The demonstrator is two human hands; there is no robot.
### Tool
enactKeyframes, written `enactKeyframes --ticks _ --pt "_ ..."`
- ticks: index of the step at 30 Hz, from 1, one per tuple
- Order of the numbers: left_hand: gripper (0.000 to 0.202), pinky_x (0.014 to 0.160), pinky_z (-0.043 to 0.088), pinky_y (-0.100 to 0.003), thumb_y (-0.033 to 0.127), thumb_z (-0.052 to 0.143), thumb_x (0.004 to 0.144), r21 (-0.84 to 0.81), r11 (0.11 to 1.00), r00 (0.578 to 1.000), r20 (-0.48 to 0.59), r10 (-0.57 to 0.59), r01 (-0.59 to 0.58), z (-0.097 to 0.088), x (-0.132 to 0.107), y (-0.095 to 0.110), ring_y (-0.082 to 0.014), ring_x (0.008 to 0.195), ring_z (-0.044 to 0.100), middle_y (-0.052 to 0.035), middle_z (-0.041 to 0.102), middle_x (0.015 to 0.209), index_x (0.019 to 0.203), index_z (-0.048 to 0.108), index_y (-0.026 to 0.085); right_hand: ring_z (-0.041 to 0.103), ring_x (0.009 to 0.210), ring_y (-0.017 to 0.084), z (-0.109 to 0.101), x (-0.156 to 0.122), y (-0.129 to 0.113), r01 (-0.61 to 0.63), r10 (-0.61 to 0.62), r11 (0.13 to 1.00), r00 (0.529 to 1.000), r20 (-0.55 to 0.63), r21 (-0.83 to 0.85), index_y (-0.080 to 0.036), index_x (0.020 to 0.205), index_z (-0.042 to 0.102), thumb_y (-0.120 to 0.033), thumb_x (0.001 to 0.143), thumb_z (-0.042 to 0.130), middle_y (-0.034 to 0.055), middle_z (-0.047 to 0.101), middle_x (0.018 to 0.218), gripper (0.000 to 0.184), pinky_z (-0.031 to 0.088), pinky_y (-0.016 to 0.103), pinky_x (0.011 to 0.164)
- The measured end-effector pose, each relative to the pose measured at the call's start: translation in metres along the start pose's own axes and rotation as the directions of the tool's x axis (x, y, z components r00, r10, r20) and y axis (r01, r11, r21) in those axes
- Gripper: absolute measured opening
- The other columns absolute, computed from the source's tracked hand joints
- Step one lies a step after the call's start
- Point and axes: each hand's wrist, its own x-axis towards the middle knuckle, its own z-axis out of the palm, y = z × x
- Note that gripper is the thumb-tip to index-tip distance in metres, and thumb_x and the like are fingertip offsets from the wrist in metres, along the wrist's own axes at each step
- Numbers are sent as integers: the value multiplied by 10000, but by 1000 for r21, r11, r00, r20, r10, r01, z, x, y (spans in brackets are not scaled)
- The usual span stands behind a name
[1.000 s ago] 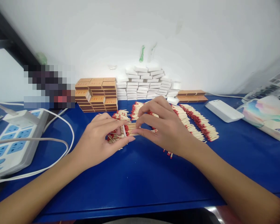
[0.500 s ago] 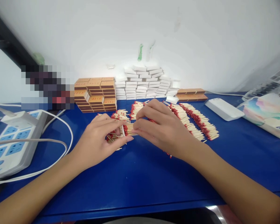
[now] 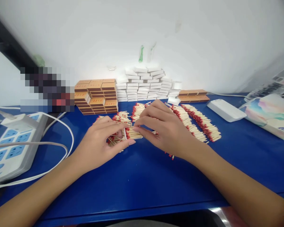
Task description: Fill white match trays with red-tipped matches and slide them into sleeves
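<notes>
A white inner matchbox tray [image 3: 125, 133] full of red-tipped matches [image 3: 132, 133] lies level just above or on the table; I cannot tell which. My left hand [image 3: 106, 142] is closed on the tray's left end, thumb along the near side and index finger on the far side. My right hand [image 3: 162, 129] is pinched at the tray's far edge, its thumb and index tips touching the matches there. Loose matches [image 3: 115, 138] lie behind and under my left hand. Rows of matches [image 3: 201, 123] stretch behind and to the right of my right hand.
Brown matchboxes [image 3: 97, 94] are stacked at the back left, with white trays [image 3: 144, 85] piled beside them. More brown boxes [image 3: 194, 96], a white oblong device [image 3: 226, 110] and a tissue pack [image 3: 272, 115] are on the right. A power strip [image 3: 16, 145] with cables sits on the left.
My right thumb has lifted off the near side of the tray toward its far edge, so more matches in the tray show. My left hand stays in place.
</notes>
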Motion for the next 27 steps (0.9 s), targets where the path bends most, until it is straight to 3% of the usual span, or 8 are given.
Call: enactKeyframes --ticks 4,13,22,27 --pt "265 792 478 -357 406 763 926 4 1000 999 -35 -12 12 -2 -1 0 -178 763 563 6 691 768 1103 740 210 501 897 222 3 -1 -4 -11 10 999 1000 15 42 -209 947 682 -208 1005 595 81 638 914 106 462 407 821" --pt "320 776 489 -342 409 777 916 -2 1000 997 -80 -13 13 -1 -1 -1 -174 776 564 -4 692 784 1161 735 209 511 905 221 4 -1 -5 -48 48 995 999 4 84 -214 961 697 -195 986 622 69 644 904 80 465 413 834" --pt "301 794 481 -353 393 780 917 -15 1000 998 -61 -6 5 -1 0 0 -171 775 563 1 689 780 1142 737 199 485 910 222 3 -1 -3 -184 179 978 982 55 102 -202 907 676 -229 990 642 62 634 887 94 444 387 816" --pt "294 810 475 -357 382 764 932 -16 1000 999 -31 -6 5 -1 -2 1 -166 774 560 8 691 780 1160 729 199 482 915 211 3 -2 -1 -184 172 973 981 93 138 -197 903 672 -260 999 647 51 628 895 118 435 388 849"
